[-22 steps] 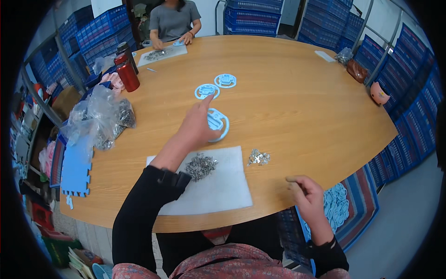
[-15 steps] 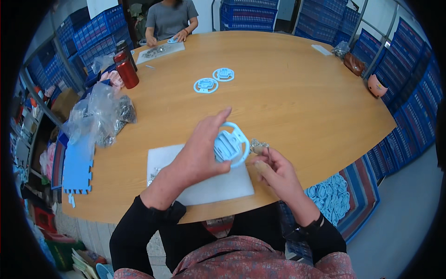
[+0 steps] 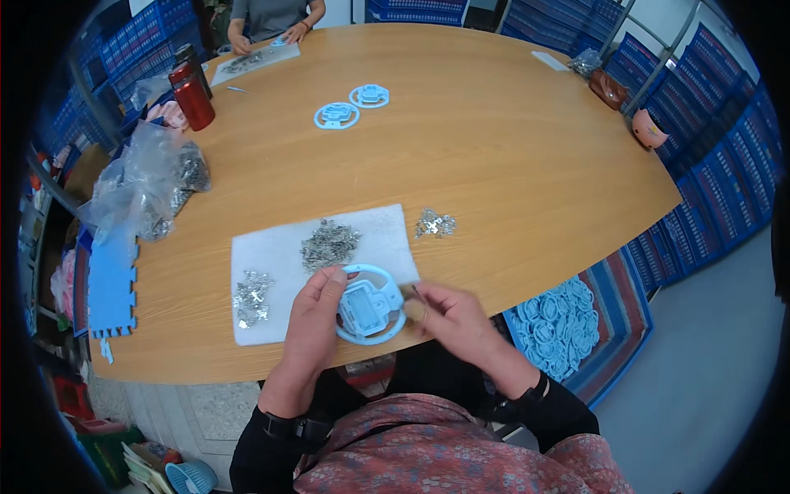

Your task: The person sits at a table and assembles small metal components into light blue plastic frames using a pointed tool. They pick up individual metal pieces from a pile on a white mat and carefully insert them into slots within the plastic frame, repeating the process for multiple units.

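Note:
My left hand [image 3: 311, 321] grips the left rim of a light blue plastic wheel-shaped part [image 3: 368, 306], with a boxy centre inside its ring. The part is tilted above the near edge of a white foam mat [image 3: 271, 329]. At its right rim my right hand [image 3: 457, 319] is closed in a pinch; the fingertips are a little blurred and what lies between them is too small to name. On the mat sit a pile of small metal pieces [image 3: 331, 244] and a second pile of shiny pieces [image 3: 252, 298]. A few more metal pieces [image 3: 434, 223] lie right of the mat.
Two similar blue parts [image 3: 336, 115] lie farther across the wooden table [image 3: 527, 156]. Plastic bags of metal pieces [image 3: 152, 181] and a red flask [image 3: 192, 100] stand left. A crate of blue parts [image 3: 555, 329] is below right. Across the table a person [image 3: 276, 16] works.
Both hands have drawn nearer to me, and the blue part has moved from over the mat's middle to its near edge. The metal piles have come into view as my gaze tilted down.

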A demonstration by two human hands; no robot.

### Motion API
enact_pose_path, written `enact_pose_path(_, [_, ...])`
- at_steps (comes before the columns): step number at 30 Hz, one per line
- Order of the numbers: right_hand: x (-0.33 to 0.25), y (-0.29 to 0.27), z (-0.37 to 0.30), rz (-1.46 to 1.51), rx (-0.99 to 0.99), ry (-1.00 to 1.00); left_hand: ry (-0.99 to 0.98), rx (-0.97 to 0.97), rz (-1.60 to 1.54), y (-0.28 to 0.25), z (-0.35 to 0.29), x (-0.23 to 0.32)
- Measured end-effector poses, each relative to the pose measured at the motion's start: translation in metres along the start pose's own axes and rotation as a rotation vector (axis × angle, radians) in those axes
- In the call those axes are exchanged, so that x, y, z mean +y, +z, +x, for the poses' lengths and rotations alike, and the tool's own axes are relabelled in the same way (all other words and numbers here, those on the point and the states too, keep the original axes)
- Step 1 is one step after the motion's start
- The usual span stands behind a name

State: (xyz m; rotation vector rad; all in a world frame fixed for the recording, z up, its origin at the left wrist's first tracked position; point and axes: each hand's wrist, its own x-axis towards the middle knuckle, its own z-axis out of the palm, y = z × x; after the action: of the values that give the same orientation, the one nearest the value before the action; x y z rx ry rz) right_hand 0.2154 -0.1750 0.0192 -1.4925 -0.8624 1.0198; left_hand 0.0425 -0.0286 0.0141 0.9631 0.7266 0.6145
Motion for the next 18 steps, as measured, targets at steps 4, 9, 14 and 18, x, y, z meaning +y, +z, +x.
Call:
enact_pose_path(4, [-0.012, -0.058, 0.033, -0.639, 0.366, -0.178, -0.02, -0.011, 0.131, 0.002, 0.0, 0.0])
enact_pose_path(9, [-0.009, -0.08, 0.068, -0.933, 0.295, -0.383, 0.014, -0.063, 0.318, 0.005, 0.007, -0.002])
enact_pose_path(14, [-0.008, -0.082, 0.091, -1.238, 0.097, -0.509, 0.026, -0.079, 0.355, 0.002, 0.008, -0.004])
enact_pose_path(18, [-0.002, -0.083, 0.095, -1.011, 0.088, -0.459, 0.036, -0.073, 0.394, 0.002, 0.009, -0.002])
